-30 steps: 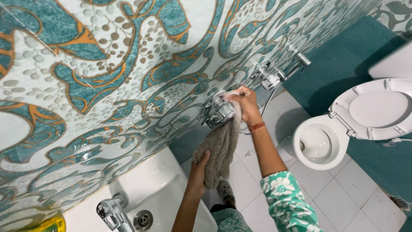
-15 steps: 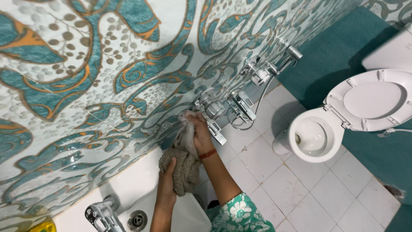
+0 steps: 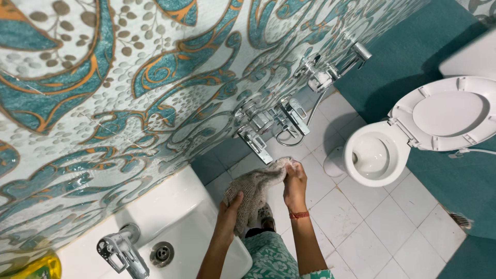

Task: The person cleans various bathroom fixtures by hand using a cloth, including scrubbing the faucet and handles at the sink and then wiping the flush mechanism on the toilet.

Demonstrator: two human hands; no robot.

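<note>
Both hands hold a grey-brown knitted cloth (image 3: 254, 189) in the air, in front of the patterned wall. My right hand (image 3: 294, 183) pinches its upper end just below the chrome wall taps (image 3: 261, 126). My left hand (image 3: 229, 214) grips the cloth's lower end, close to the white sink's (image 3: 178, 214) right edge. The cloth is stretched between the two hands and touches no tap.
A chrome sink tap (image 3: 120, 251) and drain (image 3: 161, 252) lie at lower left, with a yellow bottle (image 3: 36, 266) in the corner. A hand sprayer (image 3: 336, 70) hangs on the wall. An open white toilet (image 3: 408, 137) stands right on the white tiled floor (image 3: 382, 227).
My right hand left the wall taps and came down and away with the cloth. Both hands now hold it lower, off the wall, stretched between them.
</note>
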